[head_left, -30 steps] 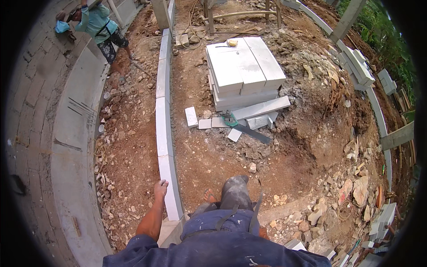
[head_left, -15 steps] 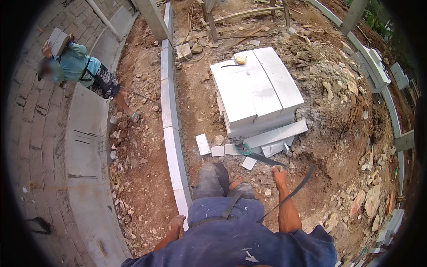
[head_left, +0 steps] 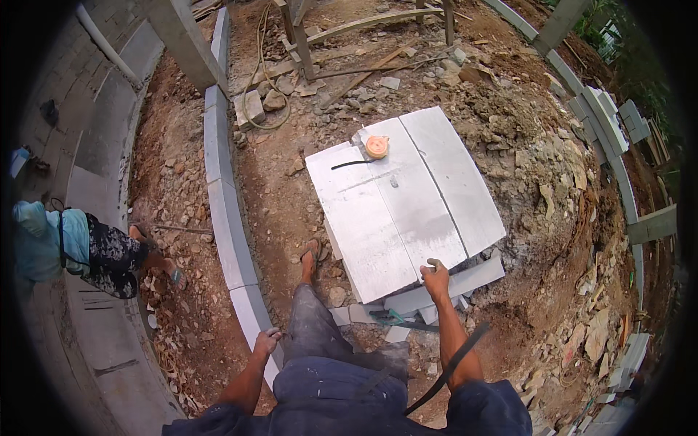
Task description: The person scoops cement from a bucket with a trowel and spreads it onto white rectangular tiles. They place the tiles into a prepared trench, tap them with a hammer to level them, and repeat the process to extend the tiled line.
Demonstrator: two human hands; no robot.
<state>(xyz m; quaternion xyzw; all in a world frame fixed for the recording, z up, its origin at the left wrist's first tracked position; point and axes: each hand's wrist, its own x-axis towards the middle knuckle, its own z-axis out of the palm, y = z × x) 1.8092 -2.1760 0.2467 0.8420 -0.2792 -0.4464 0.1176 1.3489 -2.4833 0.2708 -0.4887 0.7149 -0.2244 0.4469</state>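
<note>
My right hand (head_left: 435, 277) is held over the near edge of a stack of white blocks (head_left: 407, 211), thumb and forefinger apart, with nothing visible in it. My left hand (head_left: 267, 340) hangs beside the low white block wall (head_left: 234, 251), its fingers loosely bent and nothing seen in them. On top of the stack lies an orange and yellow tape measure (head_left: 376, 147) with a short dark strip sticking out. A saw with a green handle (head_left: 390, 317) rests at the foot of the stack, partly hidden. A loose black strap (head_left: 458, 362) swings beside my right forearm.
Left of the wall, a person in a light blue top (head_left: 54, 243) stands on the rubble strip. A concrete post (head_left: 185, 43) rises at the wall. Ahead are a wooden trestle (head_left: 363, 29), a hose (head_left: 258, 73) and stones. Rough, rocky soil (head_left: 538, 196) lies to the right.
I have stepped forward, and the stack now sits closer in view. My right hand has come up over its near edge. The other person has shifted toward the left rim of the view.
</note>
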